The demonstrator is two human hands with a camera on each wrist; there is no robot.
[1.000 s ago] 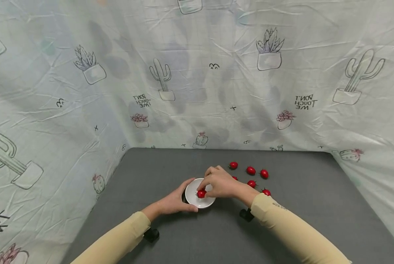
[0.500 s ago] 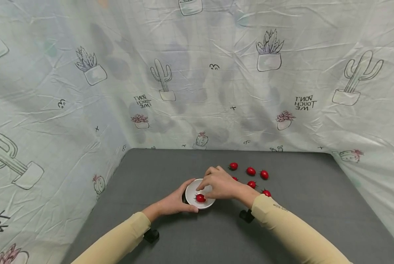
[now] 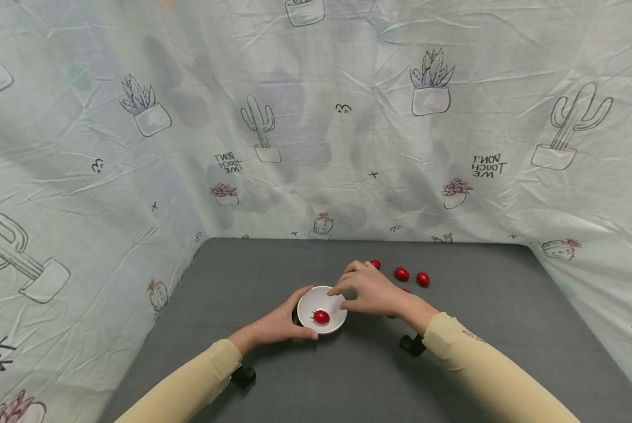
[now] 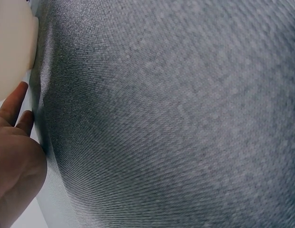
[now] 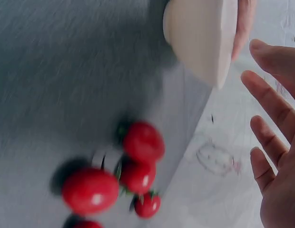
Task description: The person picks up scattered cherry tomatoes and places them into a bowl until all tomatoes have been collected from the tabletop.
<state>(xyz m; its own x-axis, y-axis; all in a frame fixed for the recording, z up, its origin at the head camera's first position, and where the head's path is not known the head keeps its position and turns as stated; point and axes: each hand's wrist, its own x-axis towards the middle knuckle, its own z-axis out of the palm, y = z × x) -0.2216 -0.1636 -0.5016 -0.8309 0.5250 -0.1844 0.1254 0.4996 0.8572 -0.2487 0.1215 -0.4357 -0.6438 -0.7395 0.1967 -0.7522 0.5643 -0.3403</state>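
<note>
A small white bowl (image 3: 307,301) stands on the dark grey table, with one red cherry tomato (image 3: 321,317) inside. My left hand (image 3: 277,323) holds the bowl from the left, thumb along its near side and fingers round its far left side. In the left wrist view, fingers of the left hand (image 4: 14,152) reach to the pale bowl wall (image 4: 13,47). My right hand (image 3: 373,292) is at the bowl's right rim, holding nothing. The right wrist view shows its fingers (image 5: 271,107) spread and relaxed beside the bowl (image 5: 200,42).
Several cherry tomatoes (image 3: 402,274) lie on the grey table (image 3: 480,305) right of the bowl, some hidden behind the right hand. The right wrist view shows tomatoes (image 5: 90,191) clustered near the bowl. A cactus-print curtain (image 3: 294,188) hangs behind and at both sides.
The right hand has let go of a cherry tomato, which now lies in the bowl, and has moved right toward the rim. The left hand and bowl have stayed put.
</note>
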